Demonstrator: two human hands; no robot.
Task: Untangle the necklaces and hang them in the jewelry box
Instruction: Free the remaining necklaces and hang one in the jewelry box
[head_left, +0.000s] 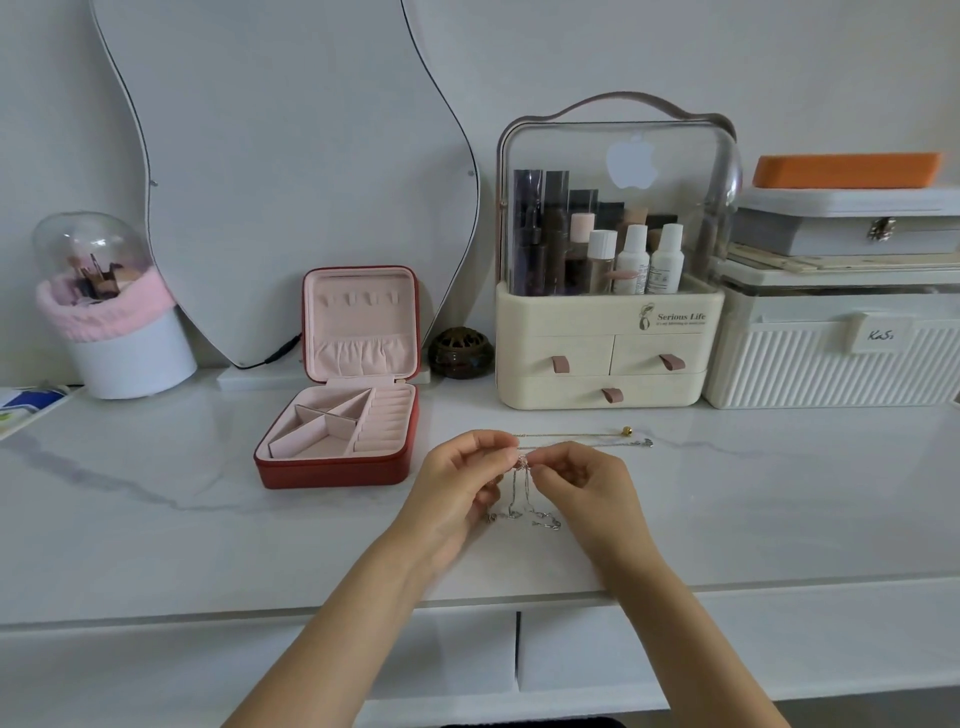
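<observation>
Your hands work the tangle.
Left hand (462, 473) and right hand (576, 475) each pinch the necklaces (522, 462) beside the open box (337, 441).

Your left hand (470, 475) and right hand (576, 480) pinch a small knot of tangled necklaces (522, 462) between them — thin chains dangle from it to the white marble table (156, 519). Two more chains (576, 439) lie stretched just behind your hands. The red jewelry box (343, 415) stands open to your left, pink inside — its lid upright.
</observation>
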